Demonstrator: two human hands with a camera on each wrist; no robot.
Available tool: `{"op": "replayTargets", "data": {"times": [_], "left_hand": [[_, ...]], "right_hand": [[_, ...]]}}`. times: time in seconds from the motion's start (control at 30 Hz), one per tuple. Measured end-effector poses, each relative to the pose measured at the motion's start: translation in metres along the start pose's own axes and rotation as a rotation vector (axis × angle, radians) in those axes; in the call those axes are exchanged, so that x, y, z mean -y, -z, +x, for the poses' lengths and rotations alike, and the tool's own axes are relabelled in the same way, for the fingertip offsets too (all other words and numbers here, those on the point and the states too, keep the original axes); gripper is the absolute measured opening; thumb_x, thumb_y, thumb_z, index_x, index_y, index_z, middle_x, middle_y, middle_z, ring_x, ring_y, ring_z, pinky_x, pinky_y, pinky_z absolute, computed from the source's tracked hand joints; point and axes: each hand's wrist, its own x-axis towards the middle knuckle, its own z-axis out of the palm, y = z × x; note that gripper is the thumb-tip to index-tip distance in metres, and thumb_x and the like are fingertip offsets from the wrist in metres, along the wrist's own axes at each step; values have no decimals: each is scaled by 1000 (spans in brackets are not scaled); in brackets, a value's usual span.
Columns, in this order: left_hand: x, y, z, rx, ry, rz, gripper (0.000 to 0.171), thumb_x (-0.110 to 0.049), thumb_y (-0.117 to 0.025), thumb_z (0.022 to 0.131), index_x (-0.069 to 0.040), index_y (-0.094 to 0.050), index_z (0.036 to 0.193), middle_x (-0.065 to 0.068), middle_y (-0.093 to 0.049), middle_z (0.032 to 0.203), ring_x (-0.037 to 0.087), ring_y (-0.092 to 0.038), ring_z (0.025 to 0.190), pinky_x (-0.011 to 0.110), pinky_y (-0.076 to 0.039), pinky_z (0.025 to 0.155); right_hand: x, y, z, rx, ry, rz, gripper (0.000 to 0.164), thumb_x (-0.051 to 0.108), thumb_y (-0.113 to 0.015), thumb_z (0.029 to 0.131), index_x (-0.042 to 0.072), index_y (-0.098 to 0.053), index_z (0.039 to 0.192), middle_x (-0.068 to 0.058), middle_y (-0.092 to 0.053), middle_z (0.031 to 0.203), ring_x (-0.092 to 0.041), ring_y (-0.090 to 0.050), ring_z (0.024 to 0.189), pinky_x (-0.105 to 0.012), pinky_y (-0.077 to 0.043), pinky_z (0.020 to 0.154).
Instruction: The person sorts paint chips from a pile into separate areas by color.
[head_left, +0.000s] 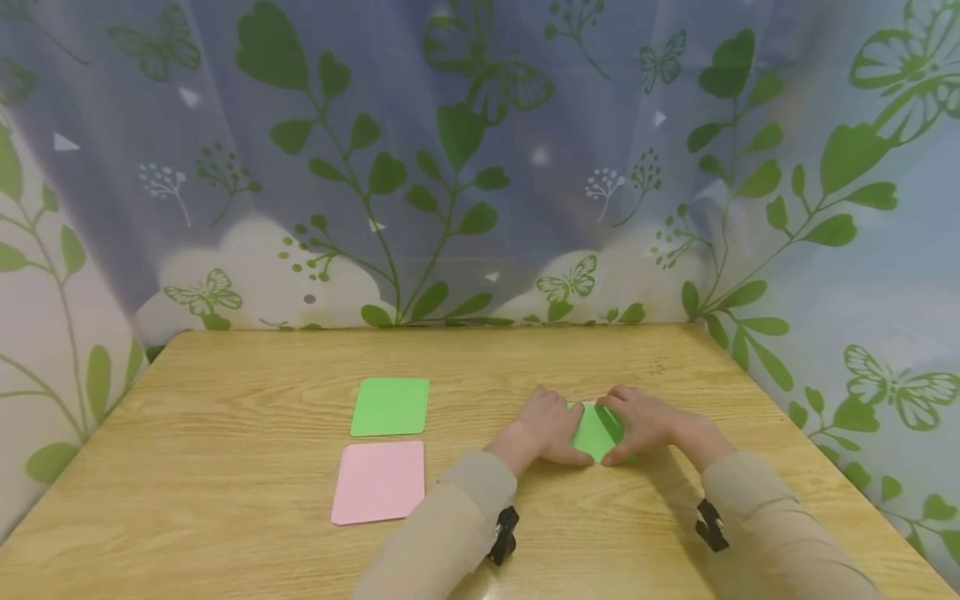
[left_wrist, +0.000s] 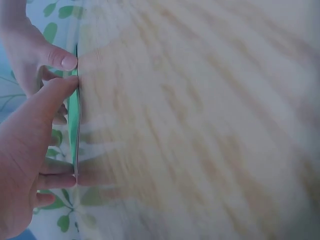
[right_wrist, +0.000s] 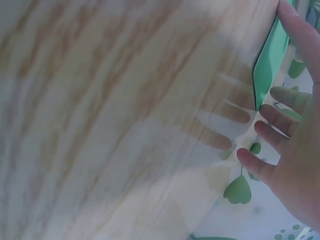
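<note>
Now pinching the right-side green card (head_left: pixel 597 432) near and far with left hand (head_left: pixel 551 425) and right hand (head_left: pixel 643 421), apparently for steadiness, though partly hidden.

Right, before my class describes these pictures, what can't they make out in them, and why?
- Handled green card, left and right edges: head view, mostly covered by the left grip and right grip.
- The same card's upper end: right wrist view, cut off by the picture's top edge.
- Its number of layers: left wrist view, edge-on and blurred.
- Pink card, near right corner: head view, behind the left sleeve.
</note>
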Motion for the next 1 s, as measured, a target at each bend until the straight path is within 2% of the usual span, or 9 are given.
{"op": "replayTargets", "data": {"times": [0.1, 0.33, 0.5, 0.7, 0.83, 1.0], "left_hand": [[1, 1, -1, 9, -12, 11, 69, -72, -47, 78, -19, -52, 123, -3, -60, 98, 13, -51, 89, 30, -34, 87], [4, -1, -2, 13, -33, 31, 71, -71, -46, 79, -19, -52, 126, -1, -61, 102, 15, -53, 94, 33, -34, 90], [11, -8, -5, -1, -18, -35, 77, -77, -47, 74, -19, -52, 124, -2, -56, 113, 15, -49, 105, 34, -33, 95], [17, -6, -13, 38, -12, -121, 89, -78, -46, 74, -19, -38, 140, 2, -42, 138, 19, -35, 128, 38, -22, 107], [17, -4, -12, 25, -40, -123, 87, -76, -46, 75, -19, -37, 141, 2, -43, 137, 18, -36, 127, 37, -23, 107], [19, -7, -9, 19, -39, -154, 88, -75, -49, 75, -21, -36, 142, 2, -42, 136, 17, -36, 126, 36, -22, 108]], "right_hand": [[2, 1, -1, 21, -12, 18, 91, 54, -77, 63, -5, -47, 125, -18, -44, 118, -31, -46, 103, -44, -44, 84], [4, 2, -1, 55, -32, 34, 93, 55, -77, 62, -5, -45, 126, -18, -42, 120, -34, -43, 108, -48, -43, 87], [5, 2, -1, 64, -50, 45, 93, 54, -79, 61, -6, -46, 125, -14, -43, 114, -28, -44, 101, -43, -44, 82], [7, 4, 0, 76, -84, 17, 95, 52, -80, 60, -7, -46, 125, -11, -44, 106, -24, -43, 92, -38, -44, 76], [8, 4, 0, 75, -103, 4, 98, 54, -81, 59, -8, -45, 126, -13, -45, 106, -24, -43, 92, -38, -44, 76], [9, 5, 1, 71, -112, -3, 99, 56, -80, 58, -6, -44, 126, -12, -43, 105, -23, -41, 90, -37, -43, 74]]}}
